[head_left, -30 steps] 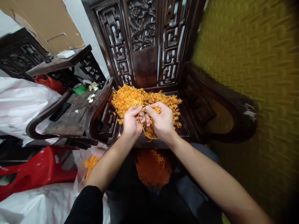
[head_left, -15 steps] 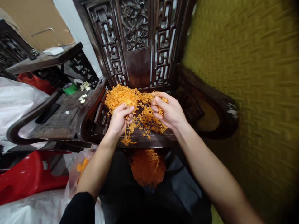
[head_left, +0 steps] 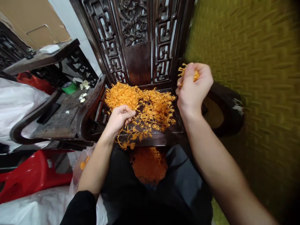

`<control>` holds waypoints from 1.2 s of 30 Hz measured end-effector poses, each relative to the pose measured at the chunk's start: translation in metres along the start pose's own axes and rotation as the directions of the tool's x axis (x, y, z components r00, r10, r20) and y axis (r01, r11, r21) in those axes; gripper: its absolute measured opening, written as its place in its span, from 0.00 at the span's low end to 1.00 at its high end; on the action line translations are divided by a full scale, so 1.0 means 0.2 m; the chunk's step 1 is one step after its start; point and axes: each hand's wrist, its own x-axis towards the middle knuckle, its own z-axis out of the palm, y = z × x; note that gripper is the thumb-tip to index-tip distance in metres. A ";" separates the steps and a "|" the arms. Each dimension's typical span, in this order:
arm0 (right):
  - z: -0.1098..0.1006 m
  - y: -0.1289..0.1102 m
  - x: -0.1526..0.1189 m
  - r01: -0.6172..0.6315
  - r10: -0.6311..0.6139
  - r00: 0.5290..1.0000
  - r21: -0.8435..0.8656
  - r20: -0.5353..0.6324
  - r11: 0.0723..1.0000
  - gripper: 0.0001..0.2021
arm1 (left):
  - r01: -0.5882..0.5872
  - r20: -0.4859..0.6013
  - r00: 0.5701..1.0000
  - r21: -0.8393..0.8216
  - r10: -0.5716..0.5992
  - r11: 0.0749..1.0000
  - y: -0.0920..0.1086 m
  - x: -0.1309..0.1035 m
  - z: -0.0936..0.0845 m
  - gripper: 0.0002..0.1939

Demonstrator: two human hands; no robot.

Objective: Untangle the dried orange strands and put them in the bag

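Orange artificial-looking sprigs lie on the dark wooden seat [head_left: 164,137], in a dense heap [head_left: 123,95] on the left and a looser spread [head_left: 157,109] on the right. Over the front of the dense heap, my left hand [head_left: 122,117] pinches thin orange stems, some of which trail toward the seat's front edge. My right hand [head_left: 195,84] is raised above the seat's right side, its fingers closed round a small orange sprig [head_left: 196,75] whose tips stick out past the thumb.
Behind the seat rises a carved wooden backrest [head_left: 138,62]. A side table [head_left: 61,122] at left bears green tape [head_left: 69,88] and small pale flowers [head_left: 84,85]. A red plastic stool [head_left: 35,173] stands lower left. Below the seat is a reddish-orange container [head_left: 148,168].
My right hand has moved up and to the right, away from the sprigs, with orange pieces in it. My left hand has stayed nearly in place, still pinching stems.
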 end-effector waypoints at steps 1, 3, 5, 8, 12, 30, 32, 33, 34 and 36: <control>-0.02 0.03 0.01 0.002 0.000 0.999 0.040 -0.054 0.999 0.14 | -0.045 -0.055 0.997 0.031 0.046 0.999 -0.01 0.02 -0.03 0.15; -0.04 0.08 -0.02 0.026 -0.019 0.996 0.076 -0.086 0.997 0.14 | -0.111 -0.188 0.970 0.216 0.152 0.970 -0.05 0.08 -0.12 0.15; -0.04 0.11 -0.07 0.038 -0.038 0.999 0.068 -0.002 0.997 0.13 | -0.036 -0.273 0.940 0.515 0.204 0.856 -0.10 0.14 -0.21 0.14; -0.04 0.12 -0.16 0.039 -0.041 0.997 0.029 0.064 0.999 0.10 | 0.246 -0.336 0.937 0.828 0.095 0.504 -0.19 0.21 -0.33 0.07; -0.06 0.08 -0.21 -0.042 0.034 0.979 0.037 0.199 0.998 0.15 | 0.422 -0.430 0.901 0.900 0.064 0.110 -0.27 0.22 -0.39 0.24; -0.11 0.05 -0.19 -0.385 0.299 0.854 0.130 0.427 0.914 0.19 | -0.077 0.133 0.989 0.845 -0.069 0.530 -0.34 0.08 -0.42 0.15; -0.11 0.03 -0.19 -0.405 0.323 0.807 0.066 0.495 0.912 0.23 | -0.107 0.027 0.993 0.592 0.113 0.798 -0.26 0.03 -0.36 0.17; -0.11 0.02 -0.19 -0.387 0.322 0.788 0.014 0.524 0.922 0.25 | -0.134 -0.032 0.985 0.460 0.168 0.878 -0.23 0.01 -0.32 0.17; -0.11 0.02 -0.20 -0.347 0.315 0.774 -0.048 0.549 0.937 0.26 | -0.158 -0.075 0.978 0.352 0.197 0.922 -0.20 0.00 -0.29 0.16; -0.08 0.02 -0.22 -0.225 0.283 0.757 -0.171 0.588 0.959 0.28 | -0.187 -0.131 0.968 0.189 0.214 0.964 -0.16 -0.01 -0.23 0.15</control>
